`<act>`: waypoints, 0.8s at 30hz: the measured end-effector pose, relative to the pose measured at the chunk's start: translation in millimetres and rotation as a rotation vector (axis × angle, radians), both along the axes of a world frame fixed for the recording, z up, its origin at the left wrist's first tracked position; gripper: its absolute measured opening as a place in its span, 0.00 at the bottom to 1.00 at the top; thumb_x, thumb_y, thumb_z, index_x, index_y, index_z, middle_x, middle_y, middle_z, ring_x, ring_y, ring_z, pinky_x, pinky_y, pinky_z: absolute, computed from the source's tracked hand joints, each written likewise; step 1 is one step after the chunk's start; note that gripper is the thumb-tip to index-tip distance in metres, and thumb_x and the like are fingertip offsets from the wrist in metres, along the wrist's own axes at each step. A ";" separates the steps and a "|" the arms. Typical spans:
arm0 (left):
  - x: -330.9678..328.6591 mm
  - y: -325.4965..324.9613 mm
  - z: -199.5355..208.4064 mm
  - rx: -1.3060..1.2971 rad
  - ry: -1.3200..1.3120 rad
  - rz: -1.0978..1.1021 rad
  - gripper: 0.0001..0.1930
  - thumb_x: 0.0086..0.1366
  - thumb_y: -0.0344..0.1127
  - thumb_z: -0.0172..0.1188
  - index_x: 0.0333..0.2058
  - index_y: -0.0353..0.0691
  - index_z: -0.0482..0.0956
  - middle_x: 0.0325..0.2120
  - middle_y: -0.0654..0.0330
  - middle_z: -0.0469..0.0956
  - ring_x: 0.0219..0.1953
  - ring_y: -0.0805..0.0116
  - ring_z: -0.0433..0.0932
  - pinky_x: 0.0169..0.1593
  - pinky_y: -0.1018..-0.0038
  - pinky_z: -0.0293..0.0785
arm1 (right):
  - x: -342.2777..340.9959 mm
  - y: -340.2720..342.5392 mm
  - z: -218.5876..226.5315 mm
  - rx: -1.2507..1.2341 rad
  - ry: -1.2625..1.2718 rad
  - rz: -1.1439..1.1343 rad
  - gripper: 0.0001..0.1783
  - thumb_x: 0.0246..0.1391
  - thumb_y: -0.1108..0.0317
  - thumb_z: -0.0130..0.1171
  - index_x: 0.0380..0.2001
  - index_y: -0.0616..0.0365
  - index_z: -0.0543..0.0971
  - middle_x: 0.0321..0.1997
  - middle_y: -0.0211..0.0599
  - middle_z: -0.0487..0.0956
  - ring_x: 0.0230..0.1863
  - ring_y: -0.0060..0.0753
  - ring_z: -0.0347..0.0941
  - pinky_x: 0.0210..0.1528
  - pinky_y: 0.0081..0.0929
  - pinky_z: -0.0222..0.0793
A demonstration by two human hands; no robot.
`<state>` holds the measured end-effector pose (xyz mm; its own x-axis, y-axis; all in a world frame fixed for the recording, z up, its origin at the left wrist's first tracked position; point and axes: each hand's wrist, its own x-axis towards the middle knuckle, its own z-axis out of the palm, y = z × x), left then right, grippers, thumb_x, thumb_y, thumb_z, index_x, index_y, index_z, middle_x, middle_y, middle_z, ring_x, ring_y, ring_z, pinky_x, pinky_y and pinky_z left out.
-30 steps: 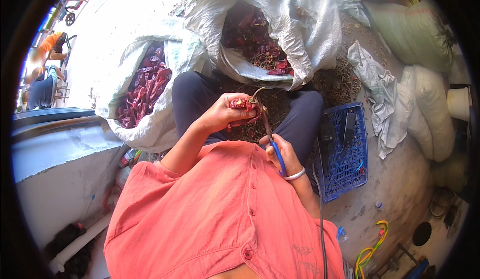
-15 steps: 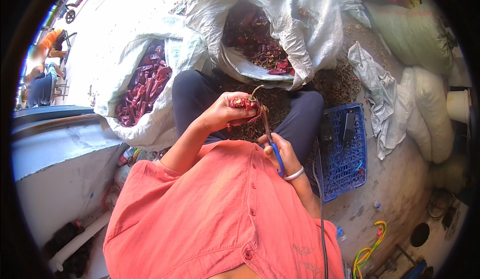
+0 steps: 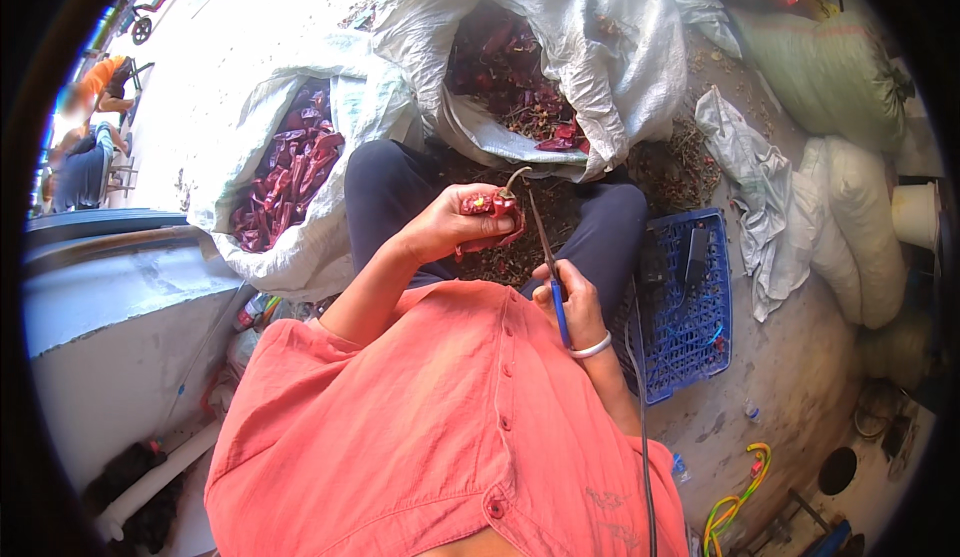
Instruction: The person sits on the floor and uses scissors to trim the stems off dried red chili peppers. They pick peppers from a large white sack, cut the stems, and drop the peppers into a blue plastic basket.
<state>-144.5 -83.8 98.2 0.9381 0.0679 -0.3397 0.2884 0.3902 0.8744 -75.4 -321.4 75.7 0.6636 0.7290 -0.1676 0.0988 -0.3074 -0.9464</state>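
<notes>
Several dried red chillies (image 3: 498, 209) are bunched in my left hand (image 3: 445, 225), one with its curved stem sticking up past the fingers. My right hand (image 3: 575, 302) grips the blue handles of a pair of scissors (image 3: 556, 292). Their long dark blades point up, just right of the chillies and apart from them, and look nearly closed. Beyond my knees stands a white woven sack (image 3: 600, 87) with its mouth rolled back over dark red chillies and bits of stem. Another white sack (image 3: 215, 197), at the left, holds brighter red chillies.
Beside my right knee lies a blue plastic basket (image 3: 690, 357) with a dark box-shaped object in it. A cable (image 3: 645, 457) runs down over my right side. Full sacks (image 3: 830, 77) line the right. A person in orange (image 3: 100, 77) sits far left. Stem scraps litter the floor ahead.
The scissors have moved away from the chillies and turned more upright, their blades now to the right of the stem. My left hand has stayed nearly still with the chillies.
</notes>
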 end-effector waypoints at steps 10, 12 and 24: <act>-3.4 1.8 10.9 0.206 -0.124 -0.070 0.18 0.63 0.48 0.64 0.39 0.38 0.75 0.24 0.70 0.72 0.23 0.85 0.65 0.24 0.85 0.62 | 24.2 -0.1 20.6 -0.154 -0.415 0.058 0.26 0.39 0.56 0.74 0.33 0.64 0.73 0.23 0.41 0.70 0.23 0.44 0.68 0.27 0.38 0.64; -5.4 3.8 9.0 0.173 -0.178 -0.089 0.20 0.64 0.50 0.61 0.40 0.37 0.75 0.20 0.69 0.71 0.15 0.86 0.62 0.15 0.86 0.55 | 23.6 0.0 23.9 -0.182 -0.420 0.065 0.27 0.39 0.55 0.74 0.32 0.64 0.73 0.23 0.41 0.69 0.24 0.44 0.68 0.27 0.38 0.64; -2.0 1.8 14.0 0.216 -0.050 0.058 0.13 0.66 0.41 0.61 0.38 0.36 0.77 0.21 0.69 0.74 0.17 0.85 0.67 0.18 0.85 0.62 | 24.3 -8.1 30.1 -0.156 -0.357 0.008 0.30 0.37 0.50 0.75 0.32 0.64 0.74 0.22 0.38 0.69 0.22 0.37 0.68 0.26 0.34 0.64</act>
<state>-146.5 -82.0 112.1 0.9459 0.1879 -0.2644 0.2251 0.2069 0.9521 -51.0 -329.6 105.9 0.6948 0.7182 -0.0365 0.4164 -0.4433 -0.7938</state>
